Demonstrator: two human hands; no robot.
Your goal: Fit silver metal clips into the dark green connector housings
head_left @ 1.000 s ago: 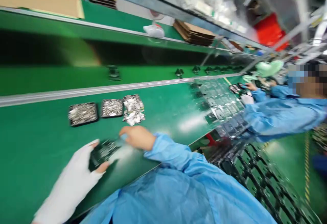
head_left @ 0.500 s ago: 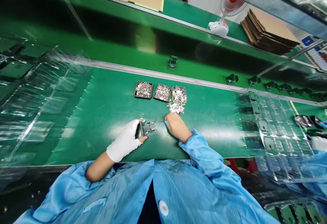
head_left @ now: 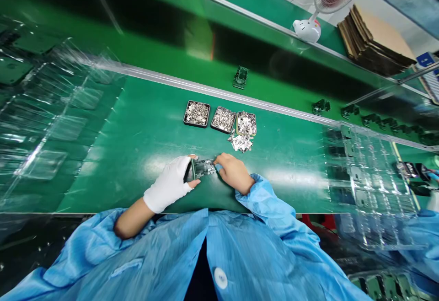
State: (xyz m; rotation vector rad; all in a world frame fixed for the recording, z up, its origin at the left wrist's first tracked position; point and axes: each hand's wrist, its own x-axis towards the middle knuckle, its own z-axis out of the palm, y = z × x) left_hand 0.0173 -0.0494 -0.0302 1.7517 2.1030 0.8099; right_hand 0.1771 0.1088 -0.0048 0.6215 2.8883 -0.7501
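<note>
My left hand, in a white glove with bare fingertips, grips a green circuit board assembly above the green bench top. The board's edge faces up, and its metal parts point right. My right hand is bare and closed at the board's right end. Its fingers pinch a thin tool, mostly hidden, with a bit of light blue showing. Beyond the hands stand a left tray, a middle tray and a right tray, all full of small silvery metal pieces. A loose heap of such pieces lies in front of the right tray.
Clear plastic blister trays are stacked at the left; another blister tray lies right. One circuit board sits behind the metal rail, with several more further right. A fan and cardboard occupy the shelf. A co-worker's sleeve shows at right.
My right hand has moved slightly left, bringing the thin tool up to the circuit board. My left hand still holds the board. The camera view has shifted a little.
</note>
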